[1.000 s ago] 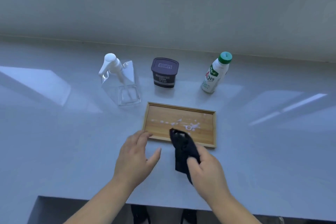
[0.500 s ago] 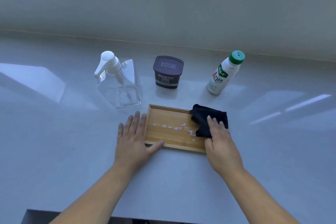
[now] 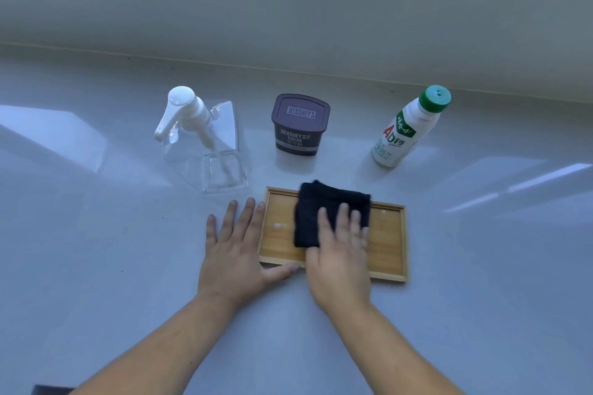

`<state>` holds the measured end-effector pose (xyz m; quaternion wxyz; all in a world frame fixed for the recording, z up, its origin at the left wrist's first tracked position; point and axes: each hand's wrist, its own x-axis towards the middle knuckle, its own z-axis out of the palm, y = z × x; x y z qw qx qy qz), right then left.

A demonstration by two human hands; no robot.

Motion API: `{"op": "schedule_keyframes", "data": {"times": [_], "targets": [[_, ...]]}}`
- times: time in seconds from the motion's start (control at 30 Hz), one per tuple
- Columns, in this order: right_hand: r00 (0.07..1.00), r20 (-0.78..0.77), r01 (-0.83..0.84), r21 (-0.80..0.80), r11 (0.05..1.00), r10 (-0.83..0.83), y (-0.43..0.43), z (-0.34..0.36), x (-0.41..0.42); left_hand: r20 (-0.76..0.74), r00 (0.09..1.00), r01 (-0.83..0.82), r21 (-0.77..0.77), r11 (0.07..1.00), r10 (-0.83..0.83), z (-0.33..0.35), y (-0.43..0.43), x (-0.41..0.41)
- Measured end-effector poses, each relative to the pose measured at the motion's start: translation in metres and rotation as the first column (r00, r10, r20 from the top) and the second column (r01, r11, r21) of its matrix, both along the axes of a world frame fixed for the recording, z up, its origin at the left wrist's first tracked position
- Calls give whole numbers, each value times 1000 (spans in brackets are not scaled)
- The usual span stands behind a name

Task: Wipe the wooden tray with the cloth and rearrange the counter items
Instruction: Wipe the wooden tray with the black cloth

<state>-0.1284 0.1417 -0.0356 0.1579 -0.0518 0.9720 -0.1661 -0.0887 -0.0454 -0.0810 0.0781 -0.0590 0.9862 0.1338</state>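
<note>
Since the earlier frame, the dark cloth [image 3: 332,213] has travelled from the tray's 3 o'clock end to its centre, and most of the white streaks are gone. Right hand [image 3: 340,253] presses flat on the cloth, fingers extended, not gripping; its outline is motion-blurred. Left hand [image 3: 236,253] lies open, palm down on the counter [image 3: 96,266], at the tray's 9 o'clock edge, thumb along the near rim, bracing it. Wooden tray [image 3: 388,240] sits at the counter's centre. Residue: one pale spot at the tray's 9 o'clock side and one small dot toward 1 o'clock, so wiping appears largely done but unfinished. Rearranging seems not yet begun: pump dispenser [image 3: 205,144] at 11 o'clock, cocoa tub [image 3: 300,125] at 12 o'clock and green-capped bottle [image 3: 406,131] at 1 o'clock stand in a row behind the tray, apart from it. The dispenser's base is nearest the tray's far corner. Open counter extends widely toward 3 and 9 o'clock; the counter's near edge shows only at 7 o'clock.
</note>
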Motion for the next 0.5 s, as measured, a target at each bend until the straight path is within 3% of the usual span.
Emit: {"op": "schedule_keyframes", "data": {"times": [0.13,0.3,0.5], "targets": [[963,25,-263,-105,959,267,-49,3,5,9,999,52,-19,998,-52,-2,-5,1],[894,31,-443,-85,892,447,-17,7,18,18,999,33,-22,999,-32,0,-5,1],[921,96,-377,-20,926,377,40,13,14,-21,999,-33,1,999,33,3,1,-2]]}}
